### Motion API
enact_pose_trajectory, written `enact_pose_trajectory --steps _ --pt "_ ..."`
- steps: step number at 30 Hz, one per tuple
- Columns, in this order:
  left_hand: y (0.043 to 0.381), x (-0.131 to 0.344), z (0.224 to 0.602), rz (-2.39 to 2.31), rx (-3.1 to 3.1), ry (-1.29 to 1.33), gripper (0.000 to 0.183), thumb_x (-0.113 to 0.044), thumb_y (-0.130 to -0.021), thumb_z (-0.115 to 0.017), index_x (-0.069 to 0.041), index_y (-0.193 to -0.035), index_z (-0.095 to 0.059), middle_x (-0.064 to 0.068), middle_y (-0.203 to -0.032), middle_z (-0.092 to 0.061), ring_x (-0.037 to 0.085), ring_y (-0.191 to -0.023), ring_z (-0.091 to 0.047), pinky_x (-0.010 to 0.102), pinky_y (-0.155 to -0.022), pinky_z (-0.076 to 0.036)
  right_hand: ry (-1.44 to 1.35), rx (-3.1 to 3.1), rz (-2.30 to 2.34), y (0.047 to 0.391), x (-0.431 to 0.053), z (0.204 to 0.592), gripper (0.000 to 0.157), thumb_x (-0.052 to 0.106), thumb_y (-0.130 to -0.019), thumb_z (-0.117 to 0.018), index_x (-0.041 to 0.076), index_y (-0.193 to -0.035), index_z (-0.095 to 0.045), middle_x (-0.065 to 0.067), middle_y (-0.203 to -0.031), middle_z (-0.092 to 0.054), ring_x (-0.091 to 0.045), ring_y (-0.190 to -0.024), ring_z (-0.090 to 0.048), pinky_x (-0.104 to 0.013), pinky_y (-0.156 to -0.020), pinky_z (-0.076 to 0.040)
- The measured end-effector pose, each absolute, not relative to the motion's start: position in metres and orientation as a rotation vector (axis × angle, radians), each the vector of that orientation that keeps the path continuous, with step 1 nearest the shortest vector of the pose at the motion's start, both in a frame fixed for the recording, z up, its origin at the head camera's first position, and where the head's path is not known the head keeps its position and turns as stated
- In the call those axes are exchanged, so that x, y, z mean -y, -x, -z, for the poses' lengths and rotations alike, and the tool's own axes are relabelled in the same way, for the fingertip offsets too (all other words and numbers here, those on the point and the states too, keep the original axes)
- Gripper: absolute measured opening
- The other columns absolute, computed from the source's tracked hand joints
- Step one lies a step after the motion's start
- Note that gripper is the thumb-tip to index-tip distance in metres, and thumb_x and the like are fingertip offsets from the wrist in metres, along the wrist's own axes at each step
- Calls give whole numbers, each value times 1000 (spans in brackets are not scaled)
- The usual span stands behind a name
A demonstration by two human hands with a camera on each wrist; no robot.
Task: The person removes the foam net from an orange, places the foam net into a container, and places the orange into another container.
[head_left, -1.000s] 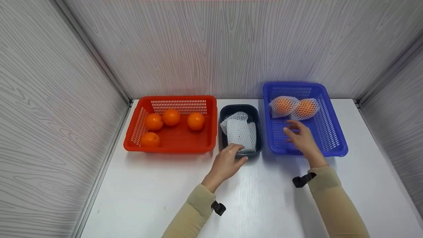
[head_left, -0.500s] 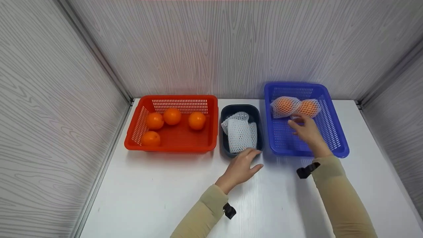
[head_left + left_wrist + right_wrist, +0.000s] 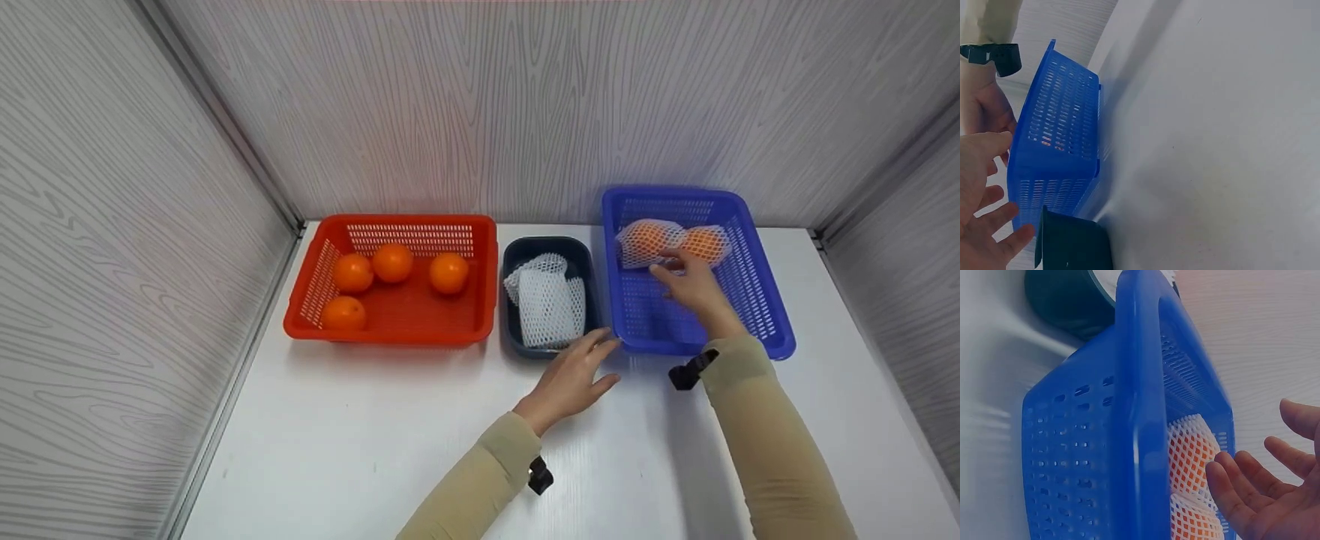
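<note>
Two oranges in white foam nets lie side by side at the back of the blue basket point(image 3: 701, 347): a left netted orange point(image 3: 646, 238) and a right netted orange point(image 3: 707, 243). My right hand point(image 3: 694, 289) is over the basket with relaxed, spread fingers, its fingertips overlapping the netted fruit in the head view; its palm shows bare in the right wrist view. Between the dark bin point(image 3: 512, 330) and the basket's front left corner, my left hand point(image 3: 574, 382) hovers with fingers extended and nothing in it. White foam nets point(image 3: 551, 307) lie loose in the dark bin.
On the left stands a red basket point(image 3: 405, 335) holding several bare oranges point(image 3: 448, 273). All three containers stand in a row along the back of the white table point(image 3: 360, 450), close to the grey wood-grain wall point(image 3: 450, 112). More panels rise on both sides.
My left hand has moved right, from the front of the dark bin toward the blue basket's corner. My right hand has reached farther back, up to the netted oranges.
</note>
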State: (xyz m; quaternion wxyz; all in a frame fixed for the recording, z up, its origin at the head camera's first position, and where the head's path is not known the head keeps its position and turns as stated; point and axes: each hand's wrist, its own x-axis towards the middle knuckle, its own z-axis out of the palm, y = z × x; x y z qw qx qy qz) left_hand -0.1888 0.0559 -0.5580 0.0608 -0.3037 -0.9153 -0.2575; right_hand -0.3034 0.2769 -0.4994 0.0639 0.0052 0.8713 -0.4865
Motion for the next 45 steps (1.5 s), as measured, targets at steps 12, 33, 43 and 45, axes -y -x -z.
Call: enact_pose_trajectory --steps 12,33,43,45 --pt "195 -63 561 550 2812 1045 61 -35 -85 -61 -16 -139 -38 1 -147 -23 22 -129 -30 36 -99 -33 81 -2725 1304 318 -274 504 49 25 -92 -53 -1 -132 -40 -24 -119 -47 -33 -95 -52 -46 -74 -48" --pt "200 -74 559 313 2811 1025 65 -34 -81 -66 -21 -139 -38 7 -141 -30 19 -127 -32 32 -101 -30 72 -2776 1061 338 -274 515 48 19 -92 -52 -7 -131 -39 -31 -124 -43 -43 -110 -43 -54 -89 -36" --pt "198 -70 557 299 2777 1079 62 -32 -80 -66 -22 -136 -41 5 -140 -32 19 -130 -27 35 -100 -32 63 -2795 1018 337 -273 511 48 17 -92 -52 -6 -132 -38 -31 -126 -42 -44 -112 -42 -55 -91 -34" --pt "196 -69 555 299 2780 1098 60 -32 -81 -66 -22 -136 -42 5 -140 -32 20 -130 -27 35 -101 -30 67 -2808 1005 337 -273 511 48 17 -92 -52 -6 -131 -39 -30 -127 -41 -44 -114 -41 -55 -92 -33"
